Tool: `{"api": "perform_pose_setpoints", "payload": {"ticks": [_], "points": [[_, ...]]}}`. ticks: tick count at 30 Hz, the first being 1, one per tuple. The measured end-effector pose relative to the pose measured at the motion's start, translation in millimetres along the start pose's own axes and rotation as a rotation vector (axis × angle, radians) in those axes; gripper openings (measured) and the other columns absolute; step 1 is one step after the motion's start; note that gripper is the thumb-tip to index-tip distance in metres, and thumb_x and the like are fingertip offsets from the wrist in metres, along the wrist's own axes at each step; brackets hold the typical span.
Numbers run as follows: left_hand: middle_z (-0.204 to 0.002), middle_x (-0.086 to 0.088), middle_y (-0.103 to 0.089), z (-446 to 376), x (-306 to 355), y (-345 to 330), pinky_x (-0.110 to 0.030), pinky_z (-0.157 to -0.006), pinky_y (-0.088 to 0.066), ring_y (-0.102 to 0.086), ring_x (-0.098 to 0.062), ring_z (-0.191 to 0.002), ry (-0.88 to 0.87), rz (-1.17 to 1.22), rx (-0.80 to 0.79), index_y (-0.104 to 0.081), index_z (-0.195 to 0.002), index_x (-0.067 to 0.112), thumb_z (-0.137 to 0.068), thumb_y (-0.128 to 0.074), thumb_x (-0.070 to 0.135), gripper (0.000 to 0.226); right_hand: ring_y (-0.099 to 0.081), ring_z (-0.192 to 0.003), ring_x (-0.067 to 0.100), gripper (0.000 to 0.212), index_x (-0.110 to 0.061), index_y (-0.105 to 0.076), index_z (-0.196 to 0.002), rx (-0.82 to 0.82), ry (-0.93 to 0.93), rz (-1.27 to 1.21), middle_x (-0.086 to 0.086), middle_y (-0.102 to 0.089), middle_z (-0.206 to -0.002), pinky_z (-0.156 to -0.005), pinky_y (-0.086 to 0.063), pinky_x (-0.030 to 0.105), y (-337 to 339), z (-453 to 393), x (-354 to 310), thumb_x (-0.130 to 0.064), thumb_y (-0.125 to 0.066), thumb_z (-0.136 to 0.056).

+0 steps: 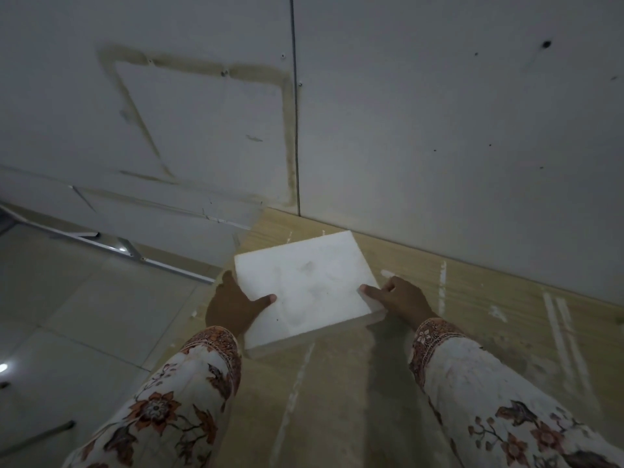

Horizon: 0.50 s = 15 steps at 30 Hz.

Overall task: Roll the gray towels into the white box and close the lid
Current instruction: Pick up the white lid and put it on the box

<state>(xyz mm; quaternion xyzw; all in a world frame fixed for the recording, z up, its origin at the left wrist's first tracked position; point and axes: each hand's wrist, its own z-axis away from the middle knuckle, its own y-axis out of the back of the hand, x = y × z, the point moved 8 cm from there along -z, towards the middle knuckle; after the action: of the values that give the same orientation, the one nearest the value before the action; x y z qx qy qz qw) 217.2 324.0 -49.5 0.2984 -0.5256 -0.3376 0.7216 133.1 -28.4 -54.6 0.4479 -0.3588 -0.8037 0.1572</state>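
A white box [305, 282] with its lid down sits on a light wooden table [472, 315], near the table's left end. My left hand [233, 304] grips its left side, thumb lying on the lid. My right hand [401, 297] grips its right side, thumb on the lid's near right corner. No gray towels show; what is inside the box is hidden.
A grey wall [439, 130] rises right behind the table. To the left the table ends and a tiled floor [67, 315] lies below, with a metal rail [111, 244] along the wall base. The tabletop to the right bears white streaks.
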Motion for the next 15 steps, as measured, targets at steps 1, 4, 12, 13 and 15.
{"api": "perform_pose_setpoints", "payload": {"ticks": [1,4,12,13,15], "points": [[-0.136,-0.018,-0.048,1,-4,-2,-0.043,-0.091,-0.046,-0.052,-0.036,-0.120,0.029,0.022,-0.018,-0.026,-0.142,0.004,-0.065,-0.076,0.061,0.107,-0.061,-0.092,0.024,0.051,-0.020,-0.057,-0.090,-0.001,0.018,-0.020,-0.003,-0.062,-0.091,-0.082,-0.049,0.039,-2,2,-2,-0.066,-0.068,-0.070],[-0.130,-0.020,-0.053,12,-3,-11,-0.039,-0.089,-0.046,-0.055,-0.035,-0.115,0.045,0.022,-0.033,-0.039,-0.131,-0.002,-0.076,-0.066,0.060,0.087,-0.056,-0.114,0.024,0.076,-0.013,-0.045,-0.133,-0.079,0.063,-0.148,0.001,-0.056,-0.127,-0.084,-0.045,0.031,-21,5,-16,-0.050,-0.076,-0.074],[-0.132,-0.021,-0.048,36,8,-27,-0.045,-0.098,-0.046,-0.051,-0.039,-0.118,0.126,0.187,0.054,-0.036,-0.132,-0.004,-0.074,-0.068,0.059,0.091,-0.051,-0.121,0.032,0.091,-0.009,-0.031,-0.142,0.028,0.061,-0.158,0.013,-0.047,-0.137,-0.099,-0.047,0.045,-28,16,-15,-0.054,-0.073,-0.074],[-0.132,-0.021,-0.048,38,13,-29,-0.046,-0.098,-0.046,-0.051,-0.038,-0.118,0.109,0.190,0.060,-0.037,-0.132,-0.003,-0.073,-0.068,0.058,0.091,-0.054,-0.117,0.031,0.087,-0.010,-0.034,-0.140,0.093,0.077,-0.140,0.012,-0.051,-0.134,-0.095,-0.049,0.043,-19,21,-11,-0.056,-0.071,-0.075],[-0.133,-0.020,-0.048,44,28,-32,-0.048,-0.099,-0.045,-0.050,-0.039,-0.119,0.073,0.189,0.069,-0.035,-0.134,-0.001,-0.073,-0.069,0.058,0.092,-0.059,-0.107,0.030,0.077,-0.014,-0.041,-0.133,0.230,0.092,-0.133,0.010,-0.057,-0.125,-0.087,-0.051,0.039,3,30,-3,-0.057,-0.069,-0.077]]}}
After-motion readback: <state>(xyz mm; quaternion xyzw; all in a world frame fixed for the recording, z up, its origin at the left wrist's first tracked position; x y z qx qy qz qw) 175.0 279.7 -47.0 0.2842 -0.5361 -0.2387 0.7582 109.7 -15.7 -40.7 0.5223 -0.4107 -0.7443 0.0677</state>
